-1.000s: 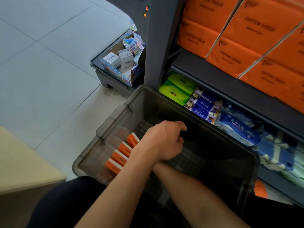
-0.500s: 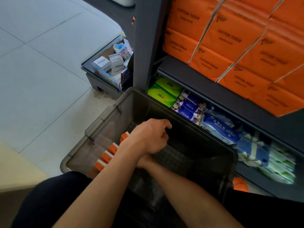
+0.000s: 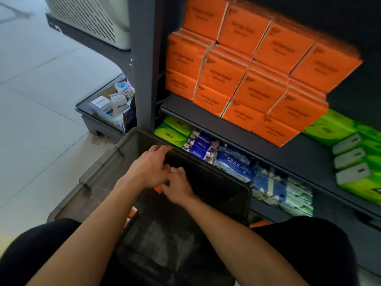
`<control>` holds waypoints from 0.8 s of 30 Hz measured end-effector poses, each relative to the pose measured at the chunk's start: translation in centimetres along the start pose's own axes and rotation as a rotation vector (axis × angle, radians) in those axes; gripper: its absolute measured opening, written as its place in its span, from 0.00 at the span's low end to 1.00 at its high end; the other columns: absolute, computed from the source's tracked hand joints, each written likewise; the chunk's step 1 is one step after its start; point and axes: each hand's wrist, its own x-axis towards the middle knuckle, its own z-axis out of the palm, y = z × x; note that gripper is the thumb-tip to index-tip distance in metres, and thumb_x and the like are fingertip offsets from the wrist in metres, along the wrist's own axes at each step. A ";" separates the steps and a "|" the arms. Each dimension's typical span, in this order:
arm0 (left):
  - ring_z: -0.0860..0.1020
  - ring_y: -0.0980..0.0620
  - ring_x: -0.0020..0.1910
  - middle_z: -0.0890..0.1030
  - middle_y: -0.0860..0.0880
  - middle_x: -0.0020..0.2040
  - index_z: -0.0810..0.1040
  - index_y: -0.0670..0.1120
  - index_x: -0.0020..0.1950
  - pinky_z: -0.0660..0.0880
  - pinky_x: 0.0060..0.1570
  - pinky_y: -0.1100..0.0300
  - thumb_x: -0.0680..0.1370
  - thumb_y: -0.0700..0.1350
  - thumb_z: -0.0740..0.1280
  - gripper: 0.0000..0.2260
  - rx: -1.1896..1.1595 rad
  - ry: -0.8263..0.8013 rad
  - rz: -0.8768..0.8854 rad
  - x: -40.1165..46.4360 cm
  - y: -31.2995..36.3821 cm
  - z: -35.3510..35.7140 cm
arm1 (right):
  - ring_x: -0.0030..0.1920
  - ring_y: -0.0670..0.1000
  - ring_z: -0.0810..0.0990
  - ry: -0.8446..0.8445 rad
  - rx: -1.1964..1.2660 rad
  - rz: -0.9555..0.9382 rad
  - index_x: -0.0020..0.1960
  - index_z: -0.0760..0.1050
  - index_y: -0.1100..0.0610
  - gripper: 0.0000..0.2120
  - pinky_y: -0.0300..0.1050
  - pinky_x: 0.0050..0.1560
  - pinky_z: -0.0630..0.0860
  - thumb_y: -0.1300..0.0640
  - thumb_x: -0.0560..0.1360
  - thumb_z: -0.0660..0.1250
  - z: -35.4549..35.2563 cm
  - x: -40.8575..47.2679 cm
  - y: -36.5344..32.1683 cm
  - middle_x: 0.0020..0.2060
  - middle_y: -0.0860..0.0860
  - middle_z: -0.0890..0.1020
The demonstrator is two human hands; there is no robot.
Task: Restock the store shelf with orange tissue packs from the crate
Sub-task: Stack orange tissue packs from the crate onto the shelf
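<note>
A dark grey crate (image 3: 99, 169) stands on the floor against the shelf. Only slivers of the orange tissue packs (image 3: 132, 213) inside it show past my arms. My left hand (image 3: 149, 169) reaches over the crate, its relaxed fingers stretched toward the far rim. Just right of it, my right hand (image 3: 178, 187) is inside the crate, fingertips touching the left hand; what they hold, if anything, is hidden. Stacked orange "Cotton Tissue" packs (image 3: 237, 79) fill the shelf board (image 3: 198, 118) above.
Green tissue packs (image 3: 350, 157) sit right of the orange stack. The lower shelf holds green, blue and white packs (image 3: 202, 146). A tray of small boxes (image 3: 107, 106) lies on the floor to the left, beside the grey shelf post (image 3: 142, 58).
The view has tilted up toward the shelf. My right hand has come out from under my left arm and risen beside my left hand, which has moved toward the crate's far rim.
</note>
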 end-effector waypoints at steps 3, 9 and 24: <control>0.74 0.42 0.64 0.70 0.44 0.67 0.61 0.51 0.77 0.73 0.62 0.48 0.77 0.44 0.66 0.29 -0.122 0.087 -0.092 -0.5 0.1 0.2 | 0.59 0.51 0.69 0.040 -0.004 -0.009 0.57 0.83 0.50 0.12 0.40 0.60 0.68 0.58 0.76 0.69 -3.3 -1.0 0.2 0.58 0.52 0.78; 0.73 0.44 0.66 0.65 0.40 0.73 0.58 0.45 0.78 0.74 0.64 0.48 0.78 0.47 0.68 0.32 -0.492 0.257 -0.218 -1.5 -0.4 0.6 | 0.54 0.49 0.69 0.109 -0.014 -0.115 0.56 0.84 0.49 0.13 0.42 0.57 0.67 0.60 0.75 0.68 -10.0 -2.6 -2.5 0.53 0.50 0.82; 0.83 0.45 0.52 0.80 0.42 0.55 0.62 0.51 0.72 0.80 0.50 0.52 0.81 0.41 0.66 0.22 -1.362 0.404 -0.237 0.3 8.3 -3.1 | 0.58 0.47 0.69 0.285 0.004 -0.264 0.53 0.83 0.47 0.11 0.35 0.57 0.66 0.59 0.75 0.68 -20.0 -1.9 -5.7 0.57 0.45 0.79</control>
